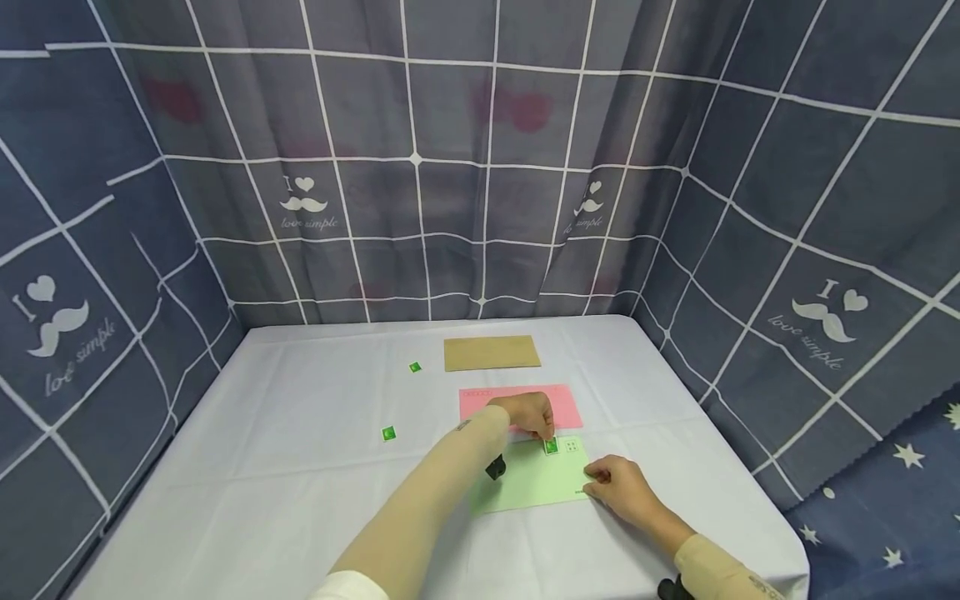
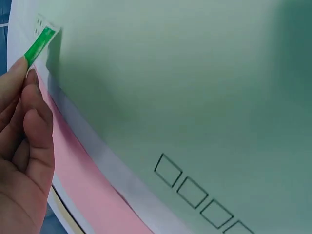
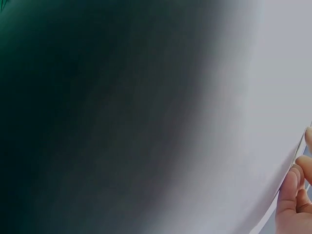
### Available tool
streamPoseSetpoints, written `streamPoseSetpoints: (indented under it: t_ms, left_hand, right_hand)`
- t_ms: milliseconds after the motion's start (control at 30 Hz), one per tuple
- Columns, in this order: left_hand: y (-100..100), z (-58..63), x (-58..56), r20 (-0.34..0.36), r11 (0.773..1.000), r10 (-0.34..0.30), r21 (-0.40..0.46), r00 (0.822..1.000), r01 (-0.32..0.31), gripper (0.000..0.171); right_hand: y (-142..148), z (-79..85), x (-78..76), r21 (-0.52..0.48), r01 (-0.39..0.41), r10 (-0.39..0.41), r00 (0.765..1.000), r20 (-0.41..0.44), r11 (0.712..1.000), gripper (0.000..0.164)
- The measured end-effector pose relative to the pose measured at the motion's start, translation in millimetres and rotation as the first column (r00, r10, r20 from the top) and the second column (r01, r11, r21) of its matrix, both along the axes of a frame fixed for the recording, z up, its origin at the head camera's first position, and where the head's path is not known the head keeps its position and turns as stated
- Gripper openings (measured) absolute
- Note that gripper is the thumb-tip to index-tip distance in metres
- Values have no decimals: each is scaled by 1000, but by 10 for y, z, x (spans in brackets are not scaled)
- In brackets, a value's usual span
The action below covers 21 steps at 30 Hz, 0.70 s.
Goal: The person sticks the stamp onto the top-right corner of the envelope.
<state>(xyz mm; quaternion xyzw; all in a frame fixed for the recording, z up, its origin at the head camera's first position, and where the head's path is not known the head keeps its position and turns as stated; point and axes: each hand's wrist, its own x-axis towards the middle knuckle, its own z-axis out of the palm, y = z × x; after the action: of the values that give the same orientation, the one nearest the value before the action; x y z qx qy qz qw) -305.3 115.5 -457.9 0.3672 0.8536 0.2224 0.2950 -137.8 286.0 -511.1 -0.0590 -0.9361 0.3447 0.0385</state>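
My left hand [image 1: 527, 413] pinches a small green postage stamp [image 2: 40, 46] with a white border between thumb and fingertips. The stamp is tilted over the upper right part of a light green envelope [image 1: 525, 483], beside a small printed box with square marks. A row of printed squares [image 2: 192, 191] also shows on this envelope in the left wrist view. With thumb and fingers, my right hand [image 1: 628, 493] pinches the envelope's right edge. In the right wrist view, fingertips [image 3: 288, 185] are at that thin edge, and dark shadow covers much of the picture.
Behind the green envelope lies a pink envelope [image 1: 517, 398], partly hidden by my left hand. A brown envelope [image 1: 491, 353] is farther back. Two more green stamps, a nearer stamp [image 1: 388, 433] and a farther stamp [image 1: 416, 367], lie left on the white tablecloth [image 1: 300, 417]. Checked curtains surround the table.
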Motion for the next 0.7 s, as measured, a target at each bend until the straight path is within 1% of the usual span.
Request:
streamPoseSetpoints:
  t_ms: [133, 267, 367, 500, 567, 700]
  left_hand:
    - [37, -21, 3, -55, 1000, -2, -16, 998, 1, 14]
    - [57, -21, 13, -75, 1000, -9, -15, 997, 8, 13]
    - [74, -24, 23, -87, 1000, -13, 6, 996, 14, 13]
    - [107, -72, 38, -113, 1000, -8, 11, 994, 9, 14]
    - [124, -104, 42, -127, 1000, -3, 3, 992, 3, 14]
    - [161, -151, 38, -162, 1000, -10, 2, 987, 11, 15]
  right_hand:
    - [5, 8, -6, 2, -9, 9, 1000, -14, 1000, 23]
    - [8, -5, -24, 0, -10, 10, 1000, -26, 1000, 23]
    - [10, -18, -35, 0, -14, 14, 999, -38, 1000, 23]
    - [8, -36, -29, -15, -14, 14, 1000, -27, 1000, 24]
    - [5, -37, -24, -25, -7, 7, 1000, -8, 1000, 24]
    - [9, -19, -27, -17, -11, 11, 1000, -6, 1000, 24]
